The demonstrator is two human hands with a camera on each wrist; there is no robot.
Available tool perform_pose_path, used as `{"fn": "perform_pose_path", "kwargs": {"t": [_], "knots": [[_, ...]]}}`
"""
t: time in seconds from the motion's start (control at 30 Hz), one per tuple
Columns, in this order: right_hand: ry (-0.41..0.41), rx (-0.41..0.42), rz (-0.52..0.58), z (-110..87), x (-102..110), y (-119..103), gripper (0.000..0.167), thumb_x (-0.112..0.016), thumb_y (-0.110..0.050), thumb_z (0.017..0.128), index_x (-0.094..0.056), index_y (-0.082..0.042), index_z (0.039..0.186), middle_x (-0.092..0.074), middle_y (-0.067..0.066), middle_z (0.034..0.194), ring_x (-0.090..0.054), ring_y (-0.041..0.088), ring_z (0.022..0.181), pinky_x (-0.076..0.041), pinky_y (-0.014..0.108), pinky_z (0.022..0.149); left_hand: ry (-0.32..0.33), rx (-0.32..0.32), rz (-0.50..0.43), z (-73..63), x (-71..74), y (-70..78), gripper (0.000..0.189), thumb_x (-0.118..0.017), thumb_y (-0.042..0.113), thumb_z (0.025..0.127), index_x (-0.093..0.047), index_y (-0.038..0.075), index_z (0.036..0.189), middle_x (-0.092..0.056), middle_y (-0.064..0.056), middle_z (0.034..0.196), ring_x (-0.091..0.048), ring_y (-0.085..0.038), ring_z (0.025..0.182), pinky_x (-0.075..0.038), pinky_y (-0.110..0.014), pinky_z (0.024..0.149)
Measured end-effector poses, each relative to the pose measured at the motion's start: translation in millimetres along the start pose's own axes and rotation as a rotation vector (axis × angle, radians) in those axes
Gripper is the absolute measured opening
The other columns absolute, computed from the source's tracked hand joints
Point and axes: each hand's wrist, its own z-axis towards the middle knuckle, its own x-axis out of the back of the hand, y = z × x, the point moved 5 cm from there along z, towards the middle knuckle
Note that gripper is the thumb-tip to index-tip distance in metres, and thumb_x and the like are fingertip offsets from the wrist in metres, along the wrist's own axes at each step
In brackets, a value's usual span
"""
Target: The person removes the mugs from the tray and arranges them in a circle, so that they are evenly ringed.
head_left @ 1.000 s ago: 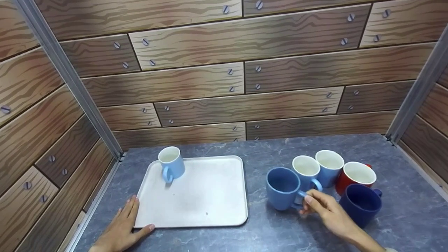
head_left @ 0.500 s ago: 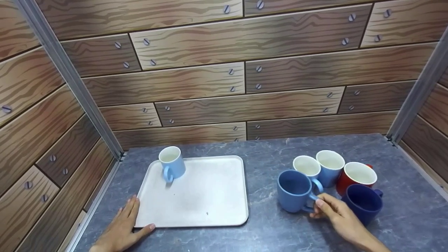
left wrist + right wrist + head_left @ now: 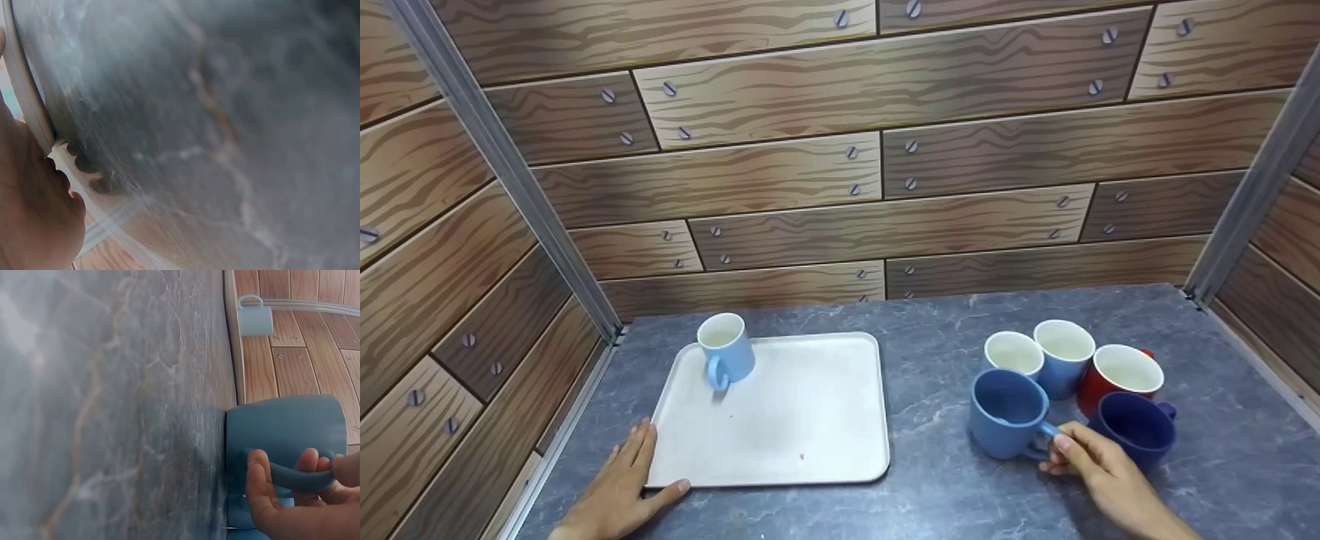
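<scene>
My right hand [image 3: 1110, 476] pinches the handle of a medium-blue mug [image 3: 1001, 435] that stands upright on the table, right of the tray. In the right wrist view, thumb and fingers curl round that handle, and the mug's base [image 3: 232, 455] meets the tabletop. On the left, my left hand [image 3: 611, 487] lies flat with fingers spread, touching the front left corner of a white tray [image 3: 802, 427]. A light-blue mug [image 3: 739, 361] stands in the tray's back left corner. The left wrist view catches the hand [image 3: 39, 208] beside the tray's edge [image 3: 25, 84].
Behind the held mug are two light-blue mugs with white insides, one partly hidden [image 3: 1012, 351] and one [image 3: 1061, 375] farther back. A red mug [image 3: 1099, 390] and a dark blue mug [image 3: 1147, 442] stand to their right. Wood-patterned walls [image 3: 810, 172] enclose the grey table [image 3: 930, 330].
My right hand has moved the medium-blue mug rightward and slightly toward me, so it now overlaps the nearer light-blue mug in the head view. The left hand and tray have stayed put.
</scene>
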Motion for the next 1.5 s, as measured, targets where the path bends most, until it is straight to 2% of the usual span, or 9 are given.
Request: {"fn": "perform_pose_path", "kwargs": {"t": [0.13, 0.4, 0.6, 0.83, 1.0, 1.1, 1.23, 1.33, 1.5], "knots": [[0.063, -0.066, -0.043, -1.7, 0.8, -0.1, 0.025, -0.040, 0.002, 0.114, -0.054, 0.020, 0.103, -0.067, -0.002, 0.093, -0.076, 0.008, 0.088, -0.066, 0.025, 0.079, -0.004, 0.004, -0.007, 0.1, -0.6, -1.1, 0.113, -0.067, 0.067, 0.095, -0.026, -0.013, 0.163, -0.024, -0.035, 0.171, -0.022, -0.053, 0.160, -0.023, -0.070, 0.127], [0.284, -0.297, -0.158, 2.7, -3.5, -3.9, 0.020, -0.042, 0.001, 0.113, -0.059, 0.012, 0.111, -0.064, 0.010, 0.095, -0.074, 0.008, 0.081, -0.064, 0.022, 0.075, -0.026, 0.012, -0.010, 0.9, -0.4, -1.7, 0.115, -0.066, 0.069, 0.095, -0.023, -0.013, 0.164, -0.021, -0.035, 0.172, -0.020, -0.054, 0.160, -0.021, -0.072, 0.127], [0.307, -0.369, -0.251, 7.7, -9.0, -9.2, 0.021, -0.036, -0.003, 0.115, -0.052, 0.009, 0.122, -0.062, 0.018, 0.110, -0.068, 0.006, 0.085, -0.061, 0.020, 0.077, -0.041, 0.020, -0.006, 0.3, -0.9, -2.5, 0.116, -0.064, 0.071, 0.095, -0.022, -0.012, 0.164, -0.020, -0.034, 0.173, -0.019, -0.053, 0.161, -0.020, -0.071, 0.128], [0.307, -0.423, -0.227, 13.6, -12.5, -6.4, 0.029, -0.030, -0.008, 0.117, -0.044, 0.007, 0.136, -0.062, 0.024, 0.121, -0.065, 0.007, 0.085, -0.061, 0.023, 0.074, -0.040, 0.023, -0.008, -0.6, 0.5, -0.9, 0.115, -0.065, 0.070, 0.095, -0.022, -0.012, 0.164, -0.020, -0.034, 0.172, -0.019, -0.053, 0.160, -0.020, -0.071, 0.128], [0.284, -0.362, -0.295, 10.1, -12.4, -13.6, 0.034, -0.037, -0.009, 0.116, -0.043, 0.005, 0.147, -0.061, 0.030, 0.130, -0.067, 0.005, 0.088, -0.061, 0.027, 0.069, -0.036, 0.022, 0.002, -0.4, 1.3, -0.4, 0.114, -0.064, 0.069, 0.096, -0.022, -0.011, 0.164, -0.021, -0.033, 0.173, -0.020, -0.052, 0.161, -0.022, -0.070, 0.128], [0.306, -0.228, -0.429, 7.0, -14.4, -30.4, 0.041, -0.049, -0.010, 0.113, -0.044, 0.002, 0.152, -0.057, 0.028, 0.137, -0.064, -0.003, 0.092, -0.055, 0.019, 0.073, -0.020, 0.015, 0.007, -0.7, 3.2, -0.1, 0.114, -0.065, 0.069, 0.095, -0.023, -0.012, 0.164, -0.022, -0.033, 0.172, -0.022, -0.051, 0.160, -0.023, -0.070, 0.128], [0.398, -0.049, -0.559, 6.6, -21.4, -62.4, 0.046, -0.061, -0.011, 0.108, -0.050, -0.003, 0.151, -0.055, 0.016, 0.143, -0.057, -0.013, 0.097, -0.046, 0.008, 0.077, -0.022, 0.017, -0.001, -0.6, 3.4, -0.1, 0.115, -0.066, 0.070, 0.095, -0.023, -0.012, 0.164, -0.022, -0.033, 0.173, -0.022, -0.051, 0.161, -0.022, -0.069, 0.128], [0.419, 0.021, -0.547, 13.1, -30.6, -84.0, 0.044, -0.065, -0.011, 0.106, -0.055, -0.007, 0.149, -0.058, 0.010, 0.142, -0.057, -0.012, 0.101, -0.047, 0.008, 0.076, -0.026, 0.019, -0.005, -0.6, 2.2, -0.1, 0.116, -0.065, 0.070, 0.095, -0.022, -0.012, 0.164, -0.021, -0.033, 0.173, -0.021, -0.052, 0.161, -0.021, -0.069, 0.128], [0.387, 0.137, -0.463, 33.9, -54.4, -112.0, 0.040, -0.072, -0.006, 0.101, -0.064, -0.008, 0.140, -0.066, 0.003, 0.133, -0.065, 0.000, 0.102, -0.055, 0.016, 0.078, -0.020, 0.015, -0.015, 0.3, -0.4, 1.1, 0.115, -0.066, 0.069, 0.094, -0.023, -0.012, 0.164, -0.022, -0.033, 0.172, -0.021, -0.052, 0.161, -0.021, -0.070, 0.128]]}}
